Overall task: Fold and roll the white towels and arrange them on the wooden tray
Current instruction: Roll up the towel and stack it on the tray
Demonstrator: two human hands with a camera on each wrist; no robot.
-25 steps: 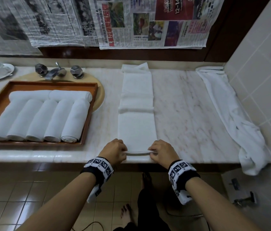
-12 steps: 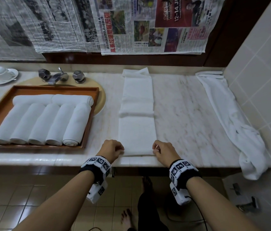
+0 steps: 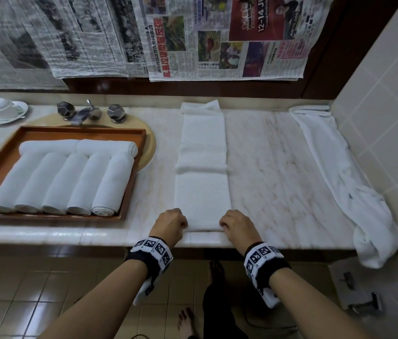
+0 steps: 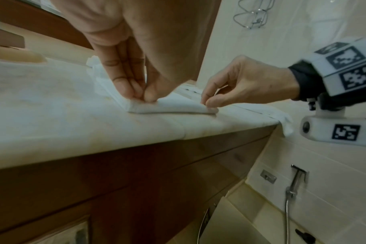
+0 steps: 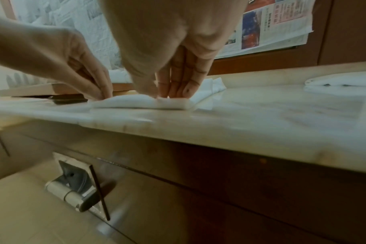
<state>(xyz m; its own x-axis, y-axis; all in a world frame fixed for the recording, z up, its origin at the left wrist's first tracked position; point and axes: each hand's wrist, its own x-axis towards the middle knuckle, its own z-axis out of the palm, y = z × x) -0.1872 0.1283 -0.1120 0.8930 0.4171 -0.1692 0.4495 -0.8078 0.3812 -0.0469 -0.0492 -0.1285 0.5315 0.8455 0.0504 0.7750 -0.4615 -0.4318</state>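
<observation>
Pinching the near end of the folded towel (image 3: 201, 167), your left hand (image 3: 170, 222) and right hand (image 3: 238, 225) sit at its two near corners, close to the front edge of the marble counter (image 3: 278, 167). Your left hand grips the left corner between thumb and fingertips (image 4: 134, 92), which curl down onto the cloth. Your right hand pinches the right corner the same way, thumb under the turned-up edge and fingers (image 5: 178, 85) on top. Between your hands, the near edge of the towel is turned over on itself into a low, flat first fold. From your hands, the towel runs straight away as a long narrow strip to the back wall, with a crosswise fold line about midway along it.

To the left of your left hand, the wooden tray (image 3: 141, 152) rests on the counter and partly over a round sink (image 3: 150, 148). It holds rolled towels (image 3: 63, 182): five side by side pointing toward you, and at least two laid crosswise behind them. Beyond the tray stand the taps (image 3: 88, 113) and a cup on a saucer (image 3: 7, 110).

Well to the right of your right hand, a loose towel (image 3: 347, 182) lies along the tiled side wall, its near end hanging over the counter edge. Newspaper sheets (image 3: 217, 37) hang on the wall ahead of both hands.
</observation>
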